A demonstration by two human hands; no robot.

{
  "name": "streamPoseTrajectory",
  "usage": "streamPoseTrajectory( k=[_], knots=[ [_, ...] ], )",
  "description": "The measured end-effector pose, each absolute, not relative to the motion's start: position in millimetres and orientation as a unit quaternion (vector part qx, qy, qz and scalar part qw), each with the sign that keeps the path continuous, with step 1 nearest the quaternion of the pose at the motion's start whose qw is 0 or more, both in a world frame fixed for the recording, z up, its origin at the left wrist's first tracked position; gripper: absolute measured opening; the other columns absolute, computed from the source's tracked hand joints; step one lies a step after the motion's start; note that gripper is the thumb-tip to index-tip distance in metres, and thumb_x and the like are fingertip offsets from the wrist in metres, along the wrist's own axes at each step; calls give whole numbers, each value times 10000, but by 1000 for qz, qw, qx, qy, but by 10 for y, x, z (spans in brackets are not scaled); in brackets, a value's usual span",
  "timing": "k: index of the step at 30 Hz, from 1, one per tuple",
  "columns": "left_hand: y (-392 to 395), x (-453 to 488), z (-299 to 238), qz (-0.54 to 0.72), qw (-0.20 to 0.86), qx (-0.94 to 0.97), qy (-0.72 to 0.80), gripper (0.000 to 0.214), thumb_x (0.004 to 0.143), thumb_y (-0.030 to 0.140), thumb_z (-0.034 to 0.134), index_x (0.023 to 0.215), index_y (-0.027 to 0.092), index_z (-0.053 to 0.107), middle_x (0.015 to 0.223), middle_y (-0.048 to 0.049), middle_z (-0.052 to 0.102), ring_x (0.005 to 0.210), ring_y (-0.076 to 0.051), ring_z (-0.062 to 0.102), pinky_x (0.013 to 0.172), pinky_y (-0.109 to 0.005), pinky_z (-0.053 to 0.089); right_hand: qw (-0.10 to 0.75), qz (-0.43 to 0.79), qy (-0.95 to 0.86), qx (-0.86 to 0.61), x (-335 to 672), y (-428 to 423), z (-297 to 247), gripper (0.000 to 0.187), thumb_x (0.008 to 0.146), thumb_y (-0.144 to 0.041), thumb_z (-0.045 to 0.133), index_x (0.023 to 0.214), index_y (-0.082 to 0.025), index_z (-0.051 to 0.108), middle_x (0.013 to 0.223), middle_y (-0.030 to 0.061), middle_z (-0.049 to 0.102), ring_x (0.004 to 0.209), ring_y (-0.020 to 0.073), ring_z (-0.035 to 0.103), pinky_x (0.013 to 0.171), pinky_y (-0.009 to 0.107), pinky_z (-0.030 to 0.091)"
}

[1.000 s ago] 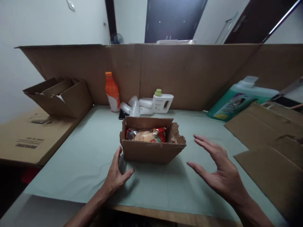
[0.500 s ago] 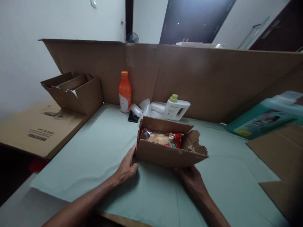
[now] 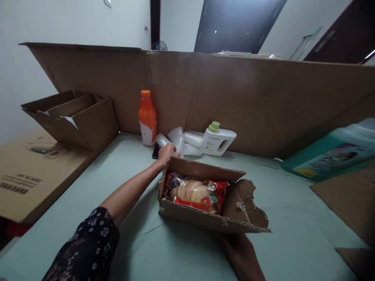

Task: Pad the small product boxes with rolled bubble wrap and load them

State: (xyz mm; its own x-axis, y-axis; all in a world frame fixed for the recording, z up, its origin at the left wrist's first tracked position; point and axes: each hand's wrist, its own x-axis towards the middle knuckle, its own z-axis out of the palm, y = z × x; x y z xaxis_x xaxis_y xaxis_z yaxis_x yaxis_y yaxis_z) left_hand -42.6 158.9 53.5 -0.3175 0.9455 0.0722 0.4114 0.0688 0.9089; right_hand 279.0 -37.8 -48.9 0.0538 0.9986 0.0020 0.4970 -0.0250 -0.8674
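Observation:
A small open cardboard box (image 3: 199, 222) with one torn end holds a red and clear packet of round, pale food (image 3: 195, 193). My right hand (image 3: 241, 251) grips the box from its near side, the fingertips hidden beneath it. Beyond the box's far left corner, my left hand (image 3: 168, 152) is closed on the bubble wrap (image 3: 177, 137), its fingers partly hidden. More rolled bubble wrap (image 3: 193, 144) lies just to the right. Close to my left wrist is a dark phone-like object (image 3: 156, 151).
An orange bottle (image 3: 147, 119) and a white jug with a green cap (image 3: 218, 141) stand along the cardboard wall (image 3: 249, 97). A divided carton (image 3: 88, 123) rests on a large flat box (image 3: 38, 171) at left. At right leans a green liquid container (image 3: 328, 152) above cardboard flaps (image 3: 345, 195).
My left hand has left the box's left side and reached forward to the bubble wrap, tilting a piece slightly. The box sits nearer and lower in view, with my right hand still at it.

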Motion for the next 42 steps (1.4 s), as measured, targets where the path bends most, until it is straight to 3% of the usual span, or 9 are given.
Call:
streamPoseTrajectory(
  k=[7,11,16,23,27,31,34,37,42],
  knots=[
    [333,-1086,600,540,392,431,608,183,584,353,611,660,189,586,640,20,578,632,-149,557,619,-260,476,350,354,-632,-594,2771,-313,-398,443,726,-528,731,1010,-189,700,1017,110,791,932,337,738,803,416,619],
    [-922,-1431,389,567,430,346,612,298,566,397,632,518,221,395,431,72,365,394,-89,356,405,-218,352,348,339,-665,-567,2736,-255,-332,406,754,-515,694,998,-191,684,954,100,785,889,315,729,783,421,611],
    [-1981,-1322,43,628,565,90,527,188,517,192,737,663,180,619,556,16,609,550,-175,610,598,-299,540,367,357,-658,-551,2876,-349,-160,476,743,-494,701,1114,-197,667,1054,119,772,916,306,730,862,455,595],
    [-2062,-390,-53,631,542,148,534,308,553,306,860,767,155,698,743,-25,726,717,-177,658,763,-301,527,348,452,-644,-510,2564,-1204,147,497,829,-547,693,1222,-243,689,1132,118,767,1019,293,732,895,426,598],
    [-2018,185,-76,508,606,280,544,268,713,378,767,817,135,720,756,-43,725,723,-163,633,767,-290,503,332,490,-666,-454,2062,-1443,67,570,795,-527,737,1267,-213,685,1231,119,736,1102,308,701,928,428,582],
    [-2207,262,107,278,713,437,474,348,767,321,689,1061,141,737,981,-73,756,772,-171,648,717,-281,490,452,360,-644,-502,1983,-1330,-79,244,875,-427,665,955,-221,767,1180,106,740,1114,285,680,1001,446,528],
    [-2386,-13,316,180,660,549,481,235,807,294,645,969,174,767,903,-44,761,770,-175,642,696,-272,465,497,302,-664,-470,2118,-1290,-122,124,902,-314,647,905,-244,750,1109,80,751,1064,248,691,984,426,530],
    [-2457,-344,450,261,535,548,588,222,872,335,582,874,188,749,804,-36,735,750,-181,642,707,-290,490,501,289,-704,-413,2233,-1333,-116,104,896,-209,639,927,-262,723,1072,54,758,1082,235,692,988,414,531],
    [-2267,-549,306,376,272,574,674,496,779,332,692,1257,213,633,1271,-121,664,1177,-299,598,1003,-467,489,421,280,-782,-364,2447,-1485,-152,129,891,-158,601,860,-254,683,1110,64,772,1179,259,671,1032,444,519]
  ],
)
